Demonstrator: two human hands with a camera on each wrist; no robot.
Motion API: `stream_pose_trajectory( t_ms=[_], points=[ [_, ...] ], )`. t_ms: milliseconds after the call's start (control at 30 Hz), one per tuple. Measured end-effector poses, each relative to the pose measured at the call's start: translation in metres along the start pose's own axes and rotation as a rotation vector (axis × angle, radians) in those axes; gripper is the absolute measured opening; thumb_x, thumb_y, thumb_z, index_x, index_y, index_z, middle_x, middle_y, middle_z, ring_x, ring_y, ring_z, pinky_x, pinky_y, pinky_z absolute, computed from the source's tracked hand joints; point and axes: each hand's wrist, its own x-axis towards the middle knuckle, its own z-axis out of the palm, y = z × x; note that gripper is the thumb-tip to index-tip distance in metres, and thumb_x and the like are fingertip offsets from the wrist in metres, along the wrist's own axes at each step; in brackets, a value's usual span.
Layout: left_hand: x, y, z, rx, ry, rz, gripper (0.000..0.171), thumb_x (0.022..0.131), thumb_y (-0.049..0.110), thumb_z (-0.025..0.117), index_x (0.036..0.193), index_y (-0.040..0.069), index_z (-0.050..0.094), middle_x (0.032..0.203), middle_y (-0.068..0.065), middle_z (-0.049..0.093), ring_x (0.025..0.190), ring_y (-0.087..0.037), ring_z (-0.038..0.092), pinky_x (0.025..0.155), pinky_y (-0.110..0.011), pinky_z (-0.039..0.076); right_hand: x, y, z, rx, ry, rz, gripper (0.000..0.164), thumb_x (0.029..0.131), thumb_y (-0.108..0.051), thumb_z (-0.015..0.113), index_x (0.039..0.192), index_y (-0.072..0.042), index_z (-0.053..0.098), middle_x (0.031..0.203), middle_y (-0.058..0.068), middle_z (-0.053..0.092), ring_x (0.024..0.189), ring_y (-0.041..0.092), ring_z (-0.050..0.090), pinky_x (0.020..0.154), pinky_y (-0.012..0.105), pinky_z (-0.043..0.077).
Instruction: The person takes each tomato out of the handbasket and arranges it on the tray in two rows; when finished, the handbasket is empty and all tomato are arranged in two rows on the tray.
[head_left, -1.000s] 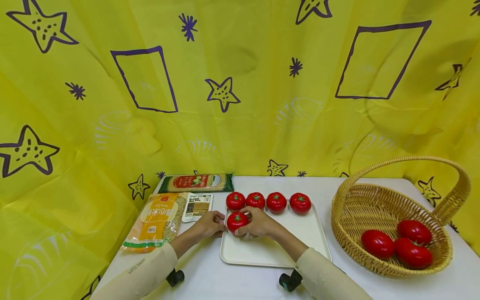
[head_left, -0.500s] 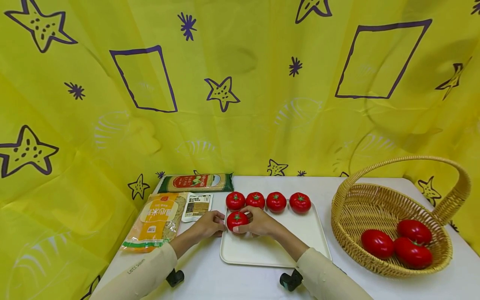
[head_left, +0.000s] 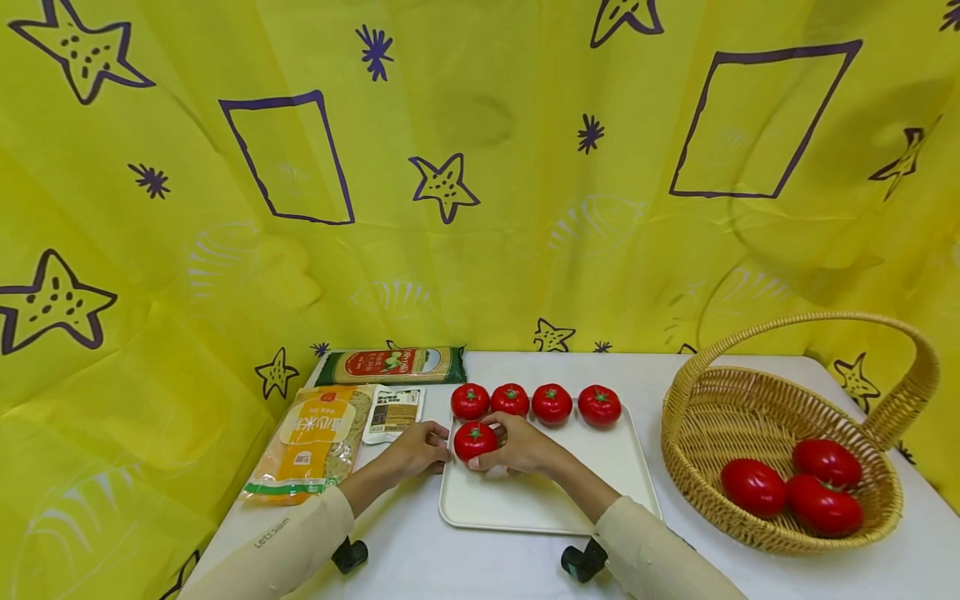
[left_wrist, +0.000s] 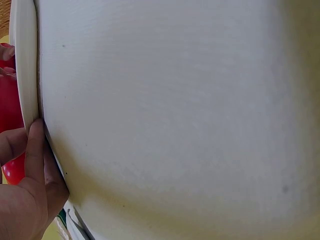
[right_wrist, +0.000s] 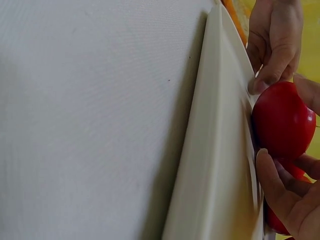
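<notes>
My right hand (head_left: 521,446) holds a red tomato (head_left: 471,442) by its side at the left end of a cream tray (head_left: 555,496). In the right wrist view the fingers and thumb of that hand reach round the tomato (right_wrist: 282,122), which sits low over the tray surface. My left hand (head_left: 416,450) pinches the tray's left edge; the left wrist view has its fingers on the rim (left_wrist: 28,75). Behind the held tomato, a row of tomatoes (head_left: 552,405) lines the tray's far side, stems up.
To the right stands a wicker basket (head_left: 705,417) with a tall handle and red tomatoes (head_left: 825,507) inside. On the left lie an orange-and-clear food bag (head_left: 318,433), a small white packet (head_left: 395,415) and a long green-edged pasta pack (head_left: 393,365). A yellow curtain (head_left: 517,250) hangs behind.
The right hand's thumb and fingers shift slightly on the tomato, which stays in about the same place. The left hand keeps still at the tray edge.
</notes>
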Motion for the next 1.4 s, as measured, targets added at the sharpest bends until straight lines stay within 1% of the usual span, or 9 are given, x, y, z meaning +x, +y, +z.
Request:
stream_pose_trajectory(
  t_ms=[200, 467, 633, 767, 867, 1000, 1167, 1300, 1400],
  points=[
    [0.001, 0.000, -0.001, -0.003, -0.004, 0.010, 0.031, 0.084, -0.006, 0.066, 0.114, -0.008, 0.058, 0.085, -0.007, 0.057, 0.069, -0.014, 0.057, 0.064, -0.026, 0.061, -0.002, 0.000, -0.005, 0.004, -0.034, -0.009, 0.078, 0.078, -0.024, 0.087, 0.142, -0.003, 0.048, 0.126, 0.018, 0.060, 0.103, 0.027, 0.057, 0.064, 0.035, 0.060],
    [0.000, 0.002, -0.003, -0.008, 0.004, -0.001, 0.030, 0.085, -0.007, 0.066, 0.114, -0.007, 0.058, 0.085, -0.007, 0.057, 0.068, -0.014, 0.057, 0.063, -0.026, 0.060, -0.010, 0.000, -0.013, 0.003, -0.037, 0.014, 0.077, 0.077, -0.021, 0.087, 0.142, -0.005, 0.049, 0.126, 0.015, 0.060, 0.102, 0.025, 0.059, 0.067, 0.036, 0.061],
    [-0.001, 0.003, -0.003, 0.001, -0.003, 0.011, 0.031, 0.085, -0.006, 0.067, 0.114, -0.008, 0.058, 0.085, -0.008, 0.057, 0.067, -0.015, 0.057, 0.064, -0.028, 0.061, -0.020, 0.002, -0.024, -0.010, -0.054, -0.008, 0.076, 0.077, -0.021, 0.087, 0.142, -0.005, 0.050, 0.126, 0.016, 0.059, 0.096, 0.024, 0.062, 0.067, 0.036, 0.060],
    [-0.003, 0.004, -0.003, 0.001, -0.003, 0.006, 0.031, 0.085, -0.006, 0.068, 0.114, -0.007, 0.058, 0.086, -0.008, 0.057, 0.067, -0.015, 0.057, 0.064, -0.029, 0.062, -0.032, 0.003, -0.036, -0.024, -0.111, -0.050, 0.074, 0.079, -0.021, 0.086, 0.142, -0.002, 0.050, 0.126, 0.019, 0.058, 0.095, 0.024, 0.065, 0.068, 0.038, 0.061],
    [-0.003, 0.004, -0.003, 0.005, -0.003, 0.008, 0.031, 0.085, -0.006, 0.068, 0.114, -0.007, 0.058, 0.086, -0.008, 0.057, 0.068, -0.015, 0.057, 0.065, -0.029, 0.062, -0.042, 0.004, -0.046, -0.041, -0.159, -0.094, 0.072, 0.081, -0.022, 0.084, 0.140, -0.001, 0.050, 0.127, 0.020, 0.059, 0.100, 0.025, 0.065, 0.072, 0.039, 0.061],
    [-0.002, 0.004, -0.003, 0.012, -0.002, 0.013, 0.031, 0.085, -0.005, 0.068, 0.114, -0.008, 0.058, 0.086, -0.008, 0.058, 0.068, -0.015, 0.058, 0.064, -0.029, 0.062, -0.054, 0.004, -0.060, -0.081, -0.202, -0.151, 0.069, 0.082, -0.026, 0.083, 0.138, 0.000, 0.052, 0.127, 0.020, 0.060, 0.106, 0.029, 0.063, 0.077, 0.037, 0.061],
    [-0.002, 0.003, -0.003, 0.016, -0.003, 0.014, 0.030, 0.086, -0.005, 0.067, 0.114, -0.008, 0.057, 0.086, -0.008, 0.058, 0.068, -0.015, 0.058, 0.064, -0.028, 0.062, -0.071, 0.001, -0.078, -0.147, -0.219, -0.215, 0.063, 0.084, -0.028, 0.081, 0.135, -0.002, 0.056, 0.126, 0.018, 0.061, 0.106, 0.028, 0.062, 0.079, 0.031, 0.058],
    [-0.002, 0.002, -0.002, 0.009, -0.001, 0.008, 0.030, 0.085, -0.006, 0.067, 0.114, -0.008, 0.058, 0.086, -0.008, 0.058, 0.068, -0.015, 0.058, 0.064, -0.028, 0.062, -0.086, 0.001, -0.092, -0.149, -0.231, -0.270, 0.058, 0.086, -0.024, 0.080, 0.134, -0.001, 0.057, 0.123, 0.020, 0.061, 0.103, 0.030, 0.063, 0.078, 0.027, 0.059],
    [-0.001, 0.001, -0.002, 0.007, -0.003, 0.011, 0.030, 0.085, -0.006, 0.067, 0.114, -0.008, 0.058, 0.086, -0.008, 0.058, 0.068, -0.015, 0.058, 0.064, -0.027, 0.061, -0.099, 0.004, -0.103, -0.141, -0.236, -0.292, 0.053, 0.087, -0.020, 0.078, 0.133, -0.002, 0.057, 0.123, 0.021, 0.060, 0.103, 0.030, 0.063, 0.077, 0.027, 0.059]
  ],
)
